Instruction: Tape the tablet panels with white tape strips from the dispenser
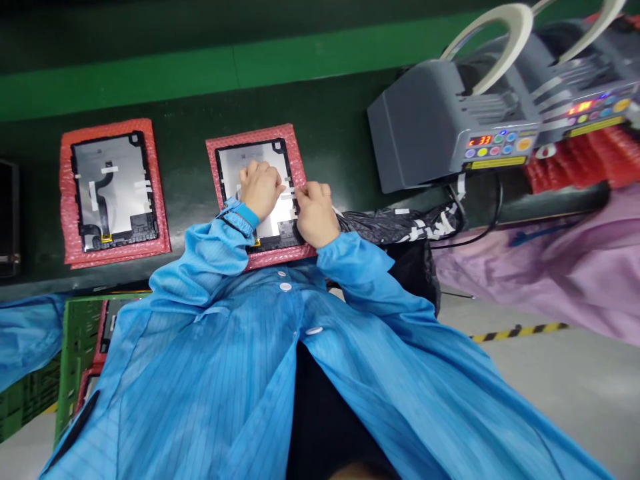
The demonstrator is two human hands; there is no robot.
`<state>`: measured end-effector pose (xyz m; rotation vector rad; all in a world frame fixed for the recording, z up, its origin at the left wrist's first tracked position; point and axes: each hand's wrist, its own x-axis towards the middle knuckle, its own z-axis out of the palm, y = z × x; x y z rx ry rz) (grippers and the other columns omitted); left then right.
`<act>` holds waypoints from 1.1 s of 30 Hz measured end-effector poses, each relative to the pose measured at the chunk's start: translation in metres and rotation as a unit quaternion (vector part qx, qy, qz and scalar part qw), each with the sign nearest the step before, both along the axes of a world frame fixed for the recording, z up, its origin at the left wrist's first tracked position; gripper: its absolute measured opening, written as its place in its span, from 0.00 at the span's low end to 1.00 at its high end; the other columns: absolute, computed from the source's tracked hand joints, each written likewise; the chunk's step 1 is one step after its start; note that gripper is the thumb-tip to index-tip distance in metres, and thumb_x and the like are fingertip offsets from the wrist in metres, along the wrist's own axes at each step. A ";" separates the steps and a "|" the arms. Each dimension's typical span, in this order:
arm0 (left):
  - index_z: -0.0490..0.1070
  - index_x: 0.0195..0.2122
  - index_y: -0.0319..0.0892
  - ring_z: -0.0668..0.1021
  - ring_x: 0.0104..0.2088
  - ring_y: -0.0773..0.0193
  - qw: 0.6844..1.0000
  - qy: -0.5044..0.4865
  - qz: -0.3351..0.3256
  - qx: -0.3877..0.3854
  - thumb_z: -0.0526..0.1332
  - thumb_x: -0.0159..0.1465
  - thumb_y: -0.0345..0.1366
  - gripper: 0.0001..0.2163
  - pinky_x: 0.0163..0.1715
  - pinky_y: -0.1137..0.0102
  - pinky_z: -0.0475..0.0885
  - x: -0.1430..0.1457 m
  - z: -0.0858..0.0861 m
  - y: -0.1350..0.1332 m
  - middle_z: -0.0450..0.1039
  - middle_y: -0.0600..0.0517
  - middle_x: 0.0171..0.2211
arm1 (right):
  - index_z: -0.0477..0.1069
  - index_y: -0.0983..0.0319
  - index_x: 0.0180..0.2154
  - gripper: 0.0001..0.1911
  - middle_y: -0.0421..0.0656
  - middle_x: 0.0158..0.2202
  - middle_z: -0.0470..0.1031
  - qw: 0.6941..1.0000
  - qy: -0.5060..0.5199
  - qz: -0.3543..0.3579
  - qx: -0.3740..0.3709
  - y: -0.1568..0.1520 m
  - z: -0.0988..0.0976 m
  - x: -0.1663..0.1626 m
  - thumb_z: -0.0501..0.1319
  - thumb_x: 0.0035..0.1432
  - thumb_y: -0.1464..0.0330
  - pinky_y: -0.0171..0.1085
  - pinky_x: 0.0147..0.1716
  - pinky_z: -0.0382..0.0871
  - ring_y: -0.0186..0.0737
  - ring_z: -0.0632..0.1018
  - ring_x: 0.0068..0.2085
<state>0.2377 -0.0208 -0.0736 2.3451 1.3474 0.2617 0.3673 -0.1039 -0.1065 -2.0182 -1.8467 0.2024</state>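
Both hands rest on an open tablet panel that lies on a red bubble-wrap sheet on the dark green worktop. The left hand sits curled on the panel's middle, its fingers bent down onto the surface; whether they pinch anything I cannot tell. The right hand lies at the panel's right edge, its fingers drawn together on a white tape strip between the two hands. A second panel lies on its own red sheet well to the left; a grey tape dispenser stands to the right.

Two panels, two dispensers
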 end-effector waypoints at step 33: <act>0.76 0.30 0.37 0.79 0.45 0.49 0.977 0.055 0.157 -0.131 0.59 0.66 0.38 0.12 0.48 0.63 0.70 -0.098 0.019 -0.016 0.78 0.41 0.37 | 0.66 0.61 0.28 0.14 0.35 0.21 0.69 0.838 0.523 -0.145 -0.063 0.041 0.028 -0.003 0.70 0.44 0.67 0.40 0.35 0.73 0.36 0.73 0.27</act>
